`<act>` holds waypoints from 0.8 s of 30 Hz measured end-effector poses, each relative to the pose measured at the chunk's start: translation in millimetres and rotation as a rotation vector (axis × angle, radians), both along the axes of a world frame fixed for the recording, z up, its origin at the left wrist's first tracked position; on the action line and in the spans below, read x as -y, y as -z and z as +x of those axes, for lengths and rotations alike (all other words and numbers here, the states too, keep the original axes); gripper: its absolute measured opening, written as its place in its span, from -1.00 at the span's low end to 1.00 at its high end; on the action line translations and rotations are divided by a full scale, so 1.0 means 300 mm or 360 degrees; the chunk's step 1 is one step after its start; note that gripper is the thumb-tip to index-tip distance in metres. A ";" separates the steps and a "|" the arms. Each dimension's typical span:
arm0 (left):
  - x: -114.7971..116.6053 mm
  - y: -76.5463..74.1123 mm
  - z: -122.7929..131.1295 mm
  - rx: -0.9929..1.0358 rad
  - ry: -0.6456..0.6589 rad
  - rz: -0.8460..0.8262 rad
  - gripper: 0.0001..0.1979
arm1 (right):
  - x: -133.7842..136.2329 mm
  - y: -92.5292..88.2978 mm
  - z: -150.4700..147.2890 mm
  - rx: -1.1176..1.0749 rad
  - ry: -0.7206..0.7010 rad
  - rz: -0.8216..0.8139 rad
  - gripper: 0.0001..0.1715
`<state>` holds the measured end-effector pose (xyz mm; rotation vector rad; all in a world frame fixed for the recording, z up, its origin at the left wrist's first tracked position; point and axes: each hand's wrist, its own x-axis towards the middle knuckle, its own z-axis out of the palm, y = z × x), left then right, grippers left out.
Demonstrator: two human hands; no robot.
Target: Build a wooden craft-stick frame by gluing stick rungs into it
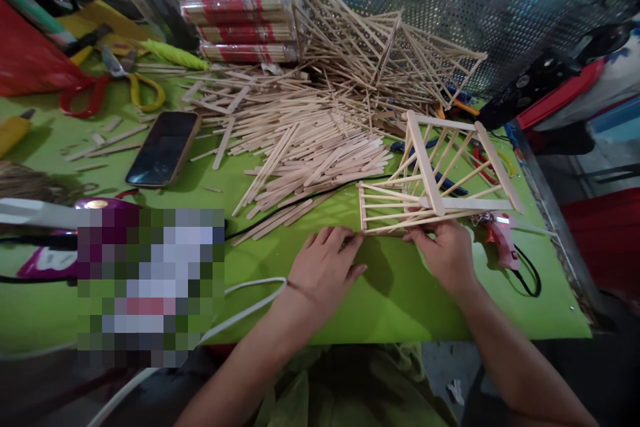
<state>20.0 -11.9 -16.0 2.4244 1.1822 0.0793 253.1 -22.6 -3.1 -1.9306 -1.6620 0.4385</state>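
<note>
A small frame of wooden sticks (pixel 434 177), with flat rails and thin rungs, stands on the green table (pixel 400 300) in front of me. My left hand (pixel 325 267) lies on the table with its fingertips pinching the frame's lower left corner. My right hand (pixel 445 250) grips the frame's bottom rail from below, fingers curled round it. A big heap of loose flat and round sticks (pixel 305 140) lies just behind and to the left of the frame.
A pink glue gun (pixel 500 237) with a black cord lies right of my right hand. A phone (pixel 164 147), scissors (pixel 115 83), stick packs (pixel 240 23) and finished stick frames (pixel 380 47) sit further back. A white cable (pixel 250 300) crosses near my left wrist.
</note>
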 end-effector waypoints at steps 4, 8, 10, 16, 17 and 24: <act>-0.001 0.008 -0.004 0.0021 0.0013 0.0001 -0.56 | 0.001 0.000 0.000 -0.0029 0.0011 -0.0003 -0.72; -0.003 0.007 -0.003 0.0057 -0.0003 -0.0005 -0.56 | 0.002 0.001 0.000 -0.0024 0.0003 0.0001 -0.71; -0.004 0.001 -0.001 0.0045 -0.0008 -0.0018 -0.56 | 0.003 0.003 0.001 -0.0033 0.0001 0.0005 -0.72; -0.006 -0.015 0.005 -0.0011 -0.0012 -0.0085 -0.55 | 0.002 0.010 0.004 -0.0049 0.0001 0.0009 -0.75; -0.006 -0.014 0.005 -0.0004 -0.0018 -0.0076 -0.55 | 0.002 0.010 0.005 -0.0051 0.0001 0.0006 -0.75; -0.006 -0.010 0.002 0.0000 0.0006 -0.0026 -0.55 | 0.002 0.005 0.002 -0.0040 0.0006 0.0000 -0.71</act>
